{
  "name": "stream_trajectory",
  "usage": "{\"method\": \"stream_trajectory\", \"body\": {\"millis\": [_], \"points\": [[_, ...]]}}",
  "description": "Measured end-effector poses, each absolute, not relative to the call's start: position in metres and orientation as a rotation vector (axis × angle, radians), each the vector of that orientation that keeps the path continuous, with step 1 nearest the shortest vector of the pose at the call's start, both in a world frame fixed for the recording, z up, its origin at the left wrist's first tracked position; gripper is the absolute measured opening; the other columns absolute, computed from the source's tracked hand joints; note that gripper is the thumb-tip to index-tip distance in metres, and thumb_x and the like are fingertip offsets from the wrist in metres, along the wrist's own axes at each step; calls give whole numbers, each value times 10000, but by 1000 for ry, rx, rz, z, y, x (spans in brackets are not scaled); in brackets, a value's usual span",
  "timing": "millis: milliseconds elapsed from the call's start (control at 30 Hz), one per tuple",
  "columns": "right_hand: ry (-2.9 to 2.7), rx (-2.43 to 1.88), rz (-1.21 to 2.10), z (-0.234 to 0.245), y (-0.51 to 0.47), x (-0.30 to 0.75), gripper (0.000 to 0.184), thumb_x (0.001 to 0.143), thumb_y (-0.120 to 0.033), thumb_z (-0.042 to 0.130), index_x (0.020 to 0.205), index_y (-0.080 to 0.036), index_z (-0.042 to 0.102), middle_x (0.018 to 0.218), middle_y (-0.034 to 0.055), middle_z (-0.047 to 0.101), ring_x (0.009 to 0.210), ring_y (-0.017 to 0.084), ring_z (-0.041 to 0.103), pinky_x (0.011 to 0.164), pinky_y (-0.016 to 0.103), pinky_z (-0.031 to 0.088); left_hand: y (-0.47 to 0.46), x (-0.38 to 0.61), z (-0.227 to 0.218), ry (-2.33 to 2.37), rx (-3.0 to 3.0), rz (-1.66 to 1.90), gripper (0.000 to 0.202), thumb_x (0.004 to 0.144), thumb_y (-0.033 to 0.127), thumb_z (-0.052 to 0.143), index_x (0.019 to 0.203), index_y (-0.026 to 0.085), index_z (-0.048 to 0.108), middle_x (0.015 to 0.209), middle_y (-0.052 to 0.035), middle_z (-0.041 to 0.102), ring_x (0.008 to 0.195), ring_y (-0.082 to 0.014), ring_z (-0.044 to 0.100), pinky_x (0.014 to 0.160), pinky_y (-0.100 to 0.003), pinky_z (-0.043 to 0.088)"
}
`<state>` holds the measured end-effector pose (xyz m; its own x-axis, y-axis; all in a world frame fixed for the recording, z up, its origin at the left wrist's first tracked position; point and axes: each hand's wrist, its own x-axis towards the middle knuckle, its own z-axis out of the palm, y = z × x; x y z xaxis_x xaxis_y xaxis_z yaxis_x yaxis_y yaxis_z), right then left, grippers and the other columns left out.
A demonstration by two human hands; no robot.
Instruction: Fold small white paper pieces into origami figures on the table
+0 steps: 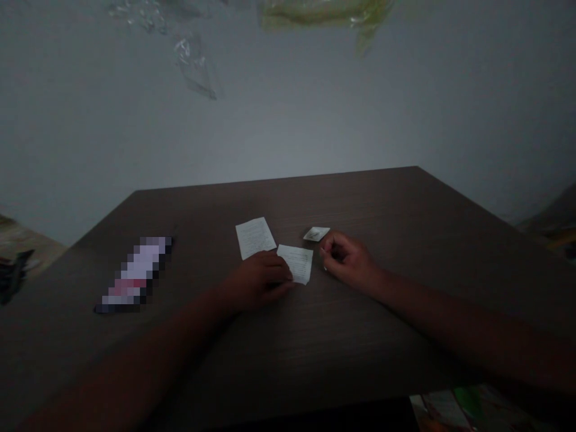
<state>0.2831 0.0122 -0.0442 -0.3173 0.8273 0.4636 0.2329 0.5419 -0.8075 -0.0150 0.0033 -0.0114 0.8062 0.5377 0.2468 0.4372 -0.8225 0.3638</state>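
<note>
My left hand (261,279) lies on the table with its fingers flat, the fingertips over the near left edge of a printed paper slip (300,263). A second printed paper slip (255,236) lies just beyond this hand, its lower edge by the knuckles. To the right, my right hand (347,255) is closed in a pinch just beside the first slip. Tiny white specks show at its fingertips, too small to name. A small folded, pale piece (317,233) sits just beyond the right fingers, one side tilted up.
A phone (137,273), blurred into blocks, lies on the left of the dark wooden table (216,204). Behind the table stands a pale wall (288,120), with clear plastic (193,63) and yellow wrapping (324,15) on it. Colourful items (468,405) show below the near right edge.
</note>
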Motion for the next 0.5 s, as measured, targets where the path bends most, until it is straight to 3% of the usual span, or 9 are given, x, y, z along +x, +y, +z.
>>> {"method": "stream_trajectory", "body": {"millis": [133,233,300,400,500], "points": [[-1826,-818,712,-42,11,281,144,1019,-248,719,917,-271,620,866,-9,682,739,175,645,688,313,530,-6,-12,-3,495,2739,410,320,1131,490,703,1172,195,821,1185,-115,839,1112,-305,786,1054,-463,607],[-1871,-763,576,-42,11,280,144,1040,-224,730,917,-269,670,943,19,748,844,202,726,786,353,608,-15,-7,-4,331,2736,383,361,1081,562,771,1187,220,810,1211,-118,843,1097,-310,792,1056,-468,624],[-1958,-733,509,-43,12,282,58,1068,-240,730,1030,-273,759,1070,56,819,993,236,790,912,411,663,-20,-3,-8,265,2744,333,356,1057,572,806,1187,240,805,1234,-118,849,1117,-319,794,1055,-470,638],[-2152,-687,424,-44,12,286,232,1114,-281,703,1318,-289,813,1370,113,841,1283,282,798,1094,511,674,-26,2,-15,172,2771,352,378,1064,596,807,1190,240,793,1285,-123,854,1144,-319,798,1040,-464,653],[-2235,-683,271,-42,12,292,306,1158,-256,613,1382,-289,819,1480,119,811,1380,285,769,1151,538,665,-29,1,-16,199,2841,453,383,1099,611,765,1124,229,792,1236,-104,870,1079,-274,818,965,-405,671]]}}
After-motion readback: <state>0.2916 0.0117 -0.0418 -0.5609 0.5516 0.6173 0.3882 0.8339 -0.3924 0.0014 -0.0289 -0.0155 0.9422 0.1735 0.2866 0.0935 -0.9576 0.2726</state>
